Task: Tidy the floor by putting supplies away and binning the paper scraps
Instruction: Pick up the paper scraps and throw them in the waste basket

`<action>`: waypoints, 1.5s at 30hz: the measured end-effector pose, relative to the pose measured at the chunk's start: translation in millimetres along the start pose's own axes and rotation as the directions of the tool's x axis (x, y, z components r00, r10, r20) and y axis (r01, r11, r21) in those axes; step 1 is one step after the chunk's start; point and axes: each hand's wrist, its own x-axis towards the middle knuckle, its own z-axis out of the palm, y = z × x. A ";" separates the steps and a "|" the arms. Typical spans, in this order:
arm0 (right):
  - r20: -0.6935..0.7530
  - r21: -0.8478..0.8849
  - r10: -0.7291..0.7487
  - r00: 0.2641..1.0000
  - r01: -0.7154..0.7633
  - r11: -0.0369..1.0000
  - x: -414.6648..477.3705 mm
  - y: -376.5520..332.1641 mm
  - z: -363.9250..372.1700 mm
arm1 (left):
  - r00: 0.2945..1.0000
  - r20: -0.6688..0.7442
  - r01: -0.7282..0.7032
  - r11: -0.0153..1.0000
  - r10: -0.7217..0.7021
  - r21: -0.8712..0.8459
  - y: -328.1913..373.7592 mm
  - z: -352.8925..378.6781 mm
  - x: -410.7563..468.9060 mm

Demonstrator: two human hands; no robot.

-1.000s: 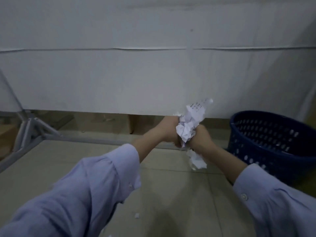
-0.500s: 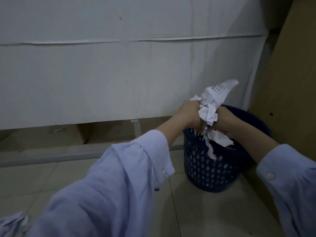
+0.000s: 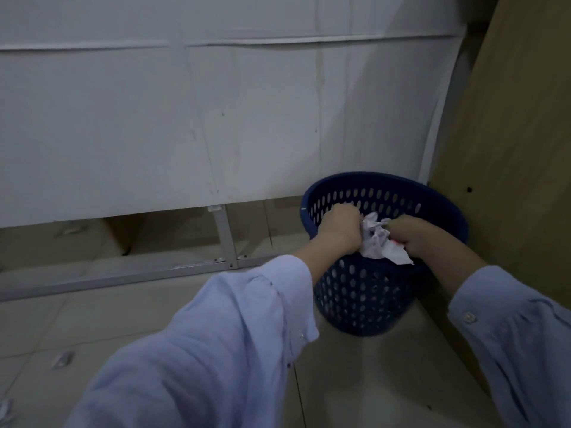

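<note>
I've got both arms stretched out over the blue bin (image 3: 364,291), left hand (image 3: 338,231) and right hand (image 3: 425,237) fisted together, clamping the paper wad (image 3: 378,240).

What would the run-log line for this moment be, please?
both hands: left hand, right hand | hold: crumpled white paper scraps | over: dark blue perforated plastic basket | unreleased

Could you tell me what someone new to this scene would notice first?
Most striking is the crumpled paper wad, pressed between the left hand and right hand right over the mouth of the dark blue perforated bin. The bin stands on the tiled floor in the corner, between a white panel and a brown board.
</note>
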 end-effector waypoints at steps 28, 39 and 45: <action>-0.119 0.332 -0.482 0.868 0.493 0.805 -113.2 -39.8 161.0 | 0.950 -0.310 0.097 0.908 0.037 0.406 -169.6 -61.6 -197.5; 0.233 0.281 -0.510 0.828 0.445 0.850 -191.3 -10.4 307.3 | 0.911 -0.251 0.405 0.823 -0.327 0.398 -296.5 -43.5 -374.6; 0.448 0.157 -0.419 0.790 0.392 0.906 -229.7 20.7 363.7 | 0.799 -0.177 0.602 0.769 -0.575 0.217 -346.7 -5.5 -463.0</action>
